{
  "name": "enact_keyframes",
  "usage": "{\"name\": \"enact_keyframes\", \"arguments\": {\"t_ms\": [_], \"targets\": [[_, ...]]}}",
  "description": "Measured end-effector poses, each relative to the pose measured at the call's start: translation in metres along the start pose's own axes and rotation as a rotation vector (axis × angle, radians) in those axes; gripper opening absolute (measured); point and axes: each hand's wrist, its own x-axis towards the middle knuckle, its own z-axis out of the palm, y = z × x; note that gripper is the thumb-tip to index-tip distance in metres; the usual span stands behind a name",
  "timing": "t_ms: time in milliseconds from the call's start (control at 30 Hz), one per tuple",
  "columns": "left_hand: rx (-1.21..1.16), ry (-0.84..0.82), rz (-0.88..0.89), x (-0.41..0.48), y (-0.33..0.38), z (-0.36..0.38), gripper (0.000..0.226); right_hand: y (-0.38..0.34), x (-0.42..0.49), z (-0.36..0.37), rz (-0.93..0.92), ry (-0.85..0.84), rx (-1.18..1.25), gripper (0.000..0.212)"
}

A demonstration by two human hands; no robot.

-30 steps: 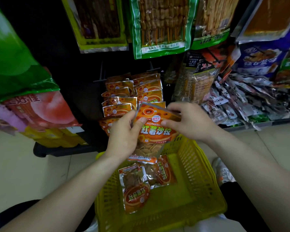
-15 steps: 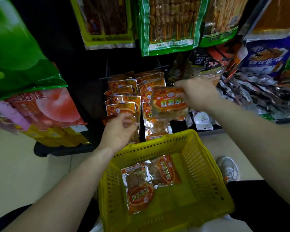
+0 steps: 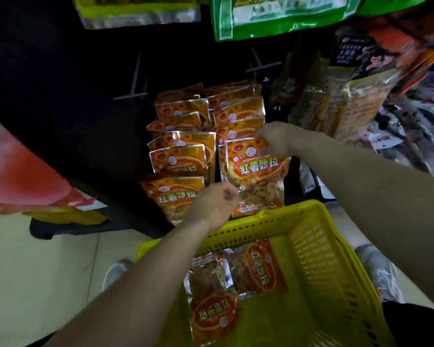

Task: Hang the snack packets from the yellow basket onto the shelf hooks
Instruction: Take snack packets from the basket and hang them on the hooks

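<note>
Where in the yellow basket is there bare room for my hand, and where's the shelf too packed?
Free: the basket floor between the two loose packets and the basket's right wall; also the dark shelf panel left of the hanging orange packets, around the bare hook. Crowded: the two hanging columns, where the right hand holds a packet.

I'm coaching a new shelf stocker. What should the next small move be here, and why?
Probably seat the orange snack packet fully on its hook before letting go. The right hand pinches its top corner at the front of the right-hand hanging row; whether the hook is through cannot be seen. The left hand holds nothing beside the yellow basket, where two packets lie.
</note>
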Motion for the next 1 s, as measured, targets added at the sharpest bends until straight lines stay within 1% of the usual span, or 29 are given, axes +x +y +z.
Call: {"name": "enact_keyframes", "arguments": {"t_ms": [67, 133, 233, 333, 400, 467, 567, 667, 733, 833, 867, 900, 967, 1000], "targets": [[-0.014, -0.016, -0.015, 0.012, -0.005, 0.013, 0.008, 0.006, 0.019, 0.016, 0.020, 0.073, -0.034, 0.038], [-0.036, -0.011, -0.034, 0.022, -0.009, 0.025, 0.007, 0.007, 0.034, 0.031, 0.027, 0.107, -0.061, 0.041], [-0.079, 0.004, -0.046, 0.035, -0.016, 0.038, 0.006, 0.006, 0.047, 0.054, 0.004, 0.056, -0.115, 0.040], [-0.106, 0.009, -0.067, 0.042, -0.022, 0.047, 0.007, 0.008, 0.053, 0.068, 0.014, 0.066, -0.145, 0.041], [-0.133, -0.001, -0.078, 0.045, -0.025, 0.051, 0.014, 0.009, 0.055, 0.070, 0.009, 0.086, -0.141, 0.040], [-0.157, -0.027, -0.069, 0.045, -0.028, 0.054, 0.027, 0.008, 0.055, 0.069, 0.006, 0.083, -0.158, 0.038], [-0.139, -0.059, -0.057, 0.043, -0.030, 0.057, 0.043, 0.004, 0.052, 0.065, 0.024, 0.086, -0.190, 0.033], [-0.095, -0.064, -0.024, 0.042, -0.026, 0.055, 0.046, 0.001, 0.047, 0.054, 0.043, 0.185, -0.203, 0.034], [-0.082, -0.073, 0.006, 0.045, -0.022, 0.054, 0.051, -0.002, 0.043, 0.039, 0.025, 0.309, -0.174, 0.034], [-0.109, -0.118, -0.025, 0.051, -0.015, 0.055, 0.061, -0.008, 0.037, 0.023, -0.035, 0.488, -0.138, 0.032], [-0.115, -0.127, -0.046, 0.054, -0.013, 0.057, 0.064, -0.010, 0.035, 0.021, -0.042, 0.495, -0.139, 0.031], [-0.126, -0.138, -0.069, 0.057, -0.011, 0.059, 0.066, -0.011, 0.033, 0.022, -0.044, 0.467, -0.137, 0.032], [-0.132, -0.171, -0.112, 0.061, -0.009, 0.064, 0.069, -0.010, 0.030, 0.027, -0.020, 0.361, -0.085, 0.046], [-0.117, -0.182, -0.124, 0.063, -0.008, 0.067, 0.069, -0.008, 0.029, 0.029, -0.001, 0.319, -0.057, 0.048]]}}
